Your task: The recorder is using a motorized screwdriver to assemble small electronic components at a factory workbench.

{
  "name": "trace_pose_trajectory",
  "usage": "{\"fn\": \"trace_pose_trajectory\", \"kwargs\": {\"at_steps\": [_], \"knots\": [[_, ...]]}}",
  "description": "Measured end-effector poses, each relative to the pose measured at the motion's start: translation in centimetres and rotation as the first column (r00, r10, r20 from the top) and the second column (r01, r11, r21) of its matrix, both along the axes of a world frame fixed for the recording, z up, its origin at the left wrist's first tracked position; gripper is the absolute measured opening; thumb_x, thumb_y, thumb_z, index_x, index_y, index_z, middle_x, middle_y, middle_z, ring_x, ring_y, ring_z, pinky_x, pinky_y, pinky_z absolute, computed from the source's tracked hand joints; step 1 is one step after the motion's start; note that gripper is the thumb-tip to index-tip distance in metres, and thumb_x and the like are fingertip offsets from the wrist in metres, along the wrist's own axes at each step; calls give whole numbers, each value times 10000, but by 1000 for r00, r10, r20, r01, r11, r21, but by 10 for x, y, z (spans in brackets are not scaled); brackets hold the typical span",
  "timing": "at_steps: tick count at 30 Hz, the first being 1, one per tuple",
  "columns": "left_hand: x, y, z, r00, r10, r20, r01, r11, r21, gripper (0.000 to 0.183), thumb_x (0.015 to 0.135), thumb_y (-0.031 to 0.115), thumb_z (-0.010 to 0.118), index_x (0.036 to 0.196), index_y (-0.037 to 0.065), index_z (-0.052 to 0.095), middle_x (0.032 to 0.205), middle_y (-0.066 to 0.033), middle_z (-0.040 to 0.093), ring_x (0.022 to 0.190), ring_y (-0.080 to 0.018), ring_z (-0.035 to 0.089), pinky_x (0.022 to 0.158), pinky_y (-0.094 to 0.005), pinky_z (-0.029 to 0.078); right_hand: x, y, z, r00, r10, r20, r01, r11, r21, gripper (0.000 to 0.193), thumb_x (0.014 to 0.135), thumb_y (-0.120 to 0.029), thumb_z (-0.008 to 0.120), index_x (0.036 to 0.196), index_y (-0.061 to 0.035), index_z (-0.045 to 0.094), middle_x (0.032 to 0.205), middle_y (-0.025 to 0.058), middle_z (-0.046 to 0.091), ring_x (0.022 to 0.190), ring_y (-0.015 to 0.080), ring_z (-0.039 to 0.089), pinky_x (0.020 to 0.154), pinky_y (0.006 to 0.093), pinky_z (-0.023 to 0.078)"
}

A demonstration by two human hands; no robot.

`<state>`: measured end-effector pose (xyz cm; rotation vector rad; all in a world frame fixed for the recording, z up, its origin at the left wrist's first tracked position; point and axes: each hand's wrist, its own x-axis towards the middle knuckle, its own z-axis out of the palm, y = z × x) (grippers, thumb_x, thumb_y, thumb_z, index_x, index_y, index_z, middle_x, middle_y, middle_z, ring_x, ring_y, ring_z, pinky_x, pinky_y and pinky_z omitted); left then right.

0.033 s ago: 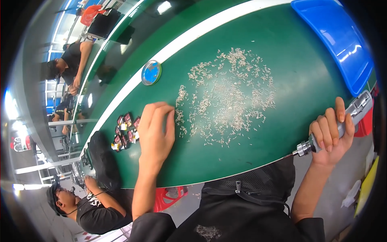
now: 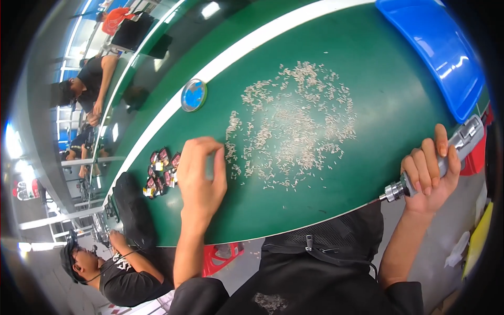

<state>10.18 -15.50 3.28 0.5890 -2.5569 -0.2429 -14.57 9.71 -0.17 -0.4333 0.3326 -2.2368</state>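
Observation:
My right hand (image 2: 431, 173) wraps round the grey body of an electric drill (image 2: 452, 152) at the table's right edge. Its metal chuck and thin bit point left, close to the table's front edge. My left hand (image 2: 202, 176) hovers over the table with curled fingers, thumb and index tip nearly meeting. Whatever it pinches, if anything, is too small to make out. Just right of it, many small pale, pin-like pieces (image 2: 296, 128) lie scattered on the green table (image 2: 378, 84). A round clear dish (image 2: 193, 95) with blue contents stands farther off, at the white strip.
Several small dark packages (image 2: 160, 170) lie left of my left hand, beside a black bag (image 2: 134, 207). A blue tray (image 2: 438, 58) stands at the far right. Red stools (image 2: 223, 257) are below the table edge. A co-worker (image 2: 123, 275) sits at the lower left; others work beyond.
The view has shifted very slightly, so the table things sit a little farther left. My left hand's fingers have moved slightly; the right hand keeps its hold on the drill.

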Motion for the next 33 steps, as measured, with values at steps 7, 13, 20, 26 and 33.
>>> {"fn": "trace_pose_trajectory", "kwargs": {"at_steps": [7,13,20,26,33], "knots": [[-17,87,3,930,-168,-327,325,793,516,64,802,-82,554,838,-33,538,770,-150,610,694,-230,581,650,-336,476,6,-15,15,992,-98,-83,101,994,28,196,997,-238,422,936,-59,475,548,1,407,422,105,399,484,277,373],[-34,129,-10,844,94,-529,502,213,838,105,810,-94,601,901,-42,587,838,-161,622,761,-243,614,696,-345,515,37,-18,44,997,-83,4,83,992,-98,190,934,-250,502,876,-70,488,543,16,434,416,119,424,474,291,381],[-35,139,-13,799,157,-581,602,-188,776,62,913,21,526,932,-34,547,871,-181,585,777,-217,578,705,-342,498,28,3,56,974,50,-220,-46,999,23,188,908,-254,523,884,-71,485,546,25,445,414,133,436,467,291,383],[-36,139,-16,793,139,-592,608,-153,779,88,927,47,522,921,-38,546,853,-176,580,766,-215,572,698,-336,490,58,-14,47,979,-142,146,167,970,-175,208,921,-270,515,888,-67,485,543,25,446,429,132,437,478,284,379],[-37,136,-16,805,103,-585,590,-29,807,77,905,21,555,887,-52,568,824,-172,600,751,-212,579,677,-322,486,56,-10,44,988,-138,63,145,981,-129,204,921,-271,512,892,-70,494,542,25,450,429,142,431,480,293,381]]}}
